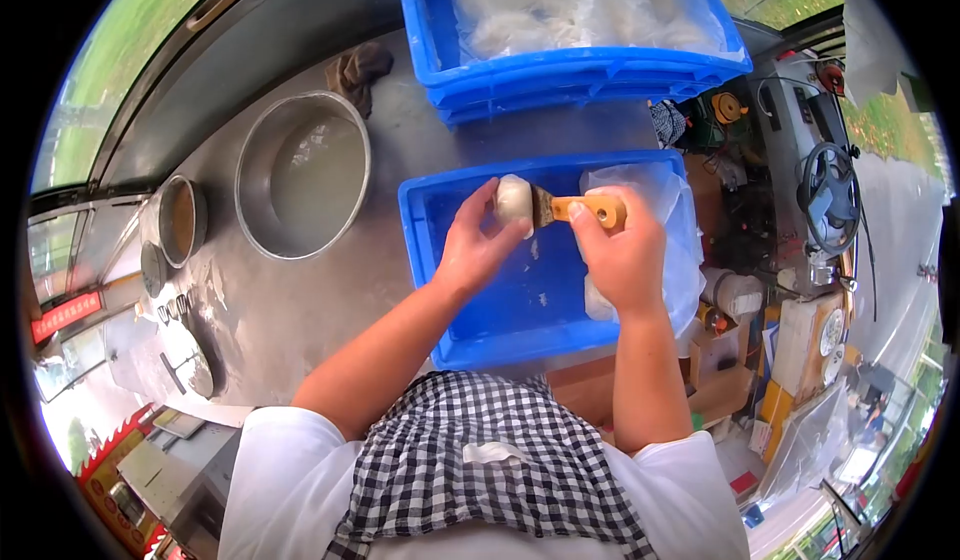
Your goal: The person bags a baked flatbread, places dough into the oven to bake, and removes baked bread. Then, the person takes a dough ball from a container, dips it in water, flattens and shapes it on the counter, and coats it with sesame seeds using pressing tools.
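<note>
My left hand (475, 242) is closed round a white dough ball (514, 200), thumb on one side and fingers on the other. In my right hand (630, 250) is a scraper (572, 207) with a wooden handle, its metal blade touching the dough ball's right side. Both hands are above a blue plastic crate (470, 335). Under my right hand, part of another white dough piece (598, 302) shows in the crate, mostly hidden. Clear plastic sheet (682, 230) covers the crate's right end. Small white scraps lie on the crate's floor.
Stacked blue crates (590, 68) at the back hold dough under plastic film (590, 5). On the metal table (300, 310) stand a large metal basin (248, 170) of cloudy liquid and a smaller pot (200, 222). A brown cloth (358, 72) lies behind the basin. A steering wheel (829, 198) is at right.
</note>
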`<state>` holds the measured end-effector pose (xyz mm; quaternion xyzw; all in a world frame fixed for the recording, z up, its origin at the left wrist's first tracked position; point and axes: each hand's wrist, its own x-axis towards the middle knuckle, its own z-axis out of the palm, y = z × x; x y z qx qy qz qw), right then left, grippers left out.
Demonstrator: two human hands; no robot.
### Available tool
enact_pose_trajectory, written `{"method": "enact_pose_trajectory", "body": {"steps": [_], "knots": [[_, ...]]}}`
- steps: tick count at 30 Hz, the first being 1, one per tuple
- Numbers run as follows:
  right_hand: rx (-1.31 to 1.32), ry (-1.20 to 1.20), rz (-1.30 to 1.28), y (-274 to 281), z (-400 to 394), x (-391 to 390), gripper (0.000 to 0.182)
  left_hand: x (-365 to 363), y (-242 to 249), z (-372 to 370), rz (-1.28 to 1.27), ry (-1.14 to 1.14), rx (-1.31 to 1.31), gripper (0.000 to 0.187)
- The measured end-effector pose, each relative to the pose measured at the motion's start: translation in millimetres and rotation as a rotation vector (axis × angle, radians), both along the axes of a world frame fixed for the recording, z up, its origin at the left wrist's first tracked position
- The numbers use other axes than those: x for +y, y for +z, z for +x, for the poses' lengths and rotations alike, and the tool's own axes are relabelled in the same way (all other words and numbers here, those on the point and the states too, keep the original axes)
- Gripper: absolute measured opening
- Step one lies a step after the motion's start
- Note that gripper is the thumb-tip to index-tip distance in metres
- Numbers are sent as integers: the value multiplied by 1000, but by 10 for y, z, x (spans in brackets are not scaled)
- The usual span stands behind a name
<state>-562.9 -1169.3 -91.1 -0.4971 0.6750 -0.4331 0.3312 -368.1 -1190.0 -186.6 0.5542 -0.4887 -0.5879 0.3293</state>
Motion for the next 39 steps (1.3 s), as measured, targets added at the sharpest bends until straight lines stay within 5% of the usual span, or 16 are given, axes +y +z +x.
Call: {"method": "enact_pose_trajectory", "body": {"steps": [6,11,16,19,22,31,36,39], "knots": [[-7,99,-230,345,457,148,22,110,497,432,201,230,209,72],[-315,90,-146,460,614,227,22,82,596,1145,303,370,735,40],[-325,83,-132,355,771,243,25,-196,593,2033,86,502,466,41],[-333,88,-104,280,927,279,24,-463,407,2483,-150,426,-348,51],[-363,103,-71,217,1104,313,25,-710,-74,2803,-332,278,-805,59],[-334,95,-91,156,1376,338,24,-870,-207,2937,-197,99,-1055,73],[6,90,-108,262,1437,278,18,-1126,-537,3231,-126,10,-1090,81],[-44,-6,-263,238,1326,200,20,-1468,-303,2910,-70,-32,-1103,90]]}}
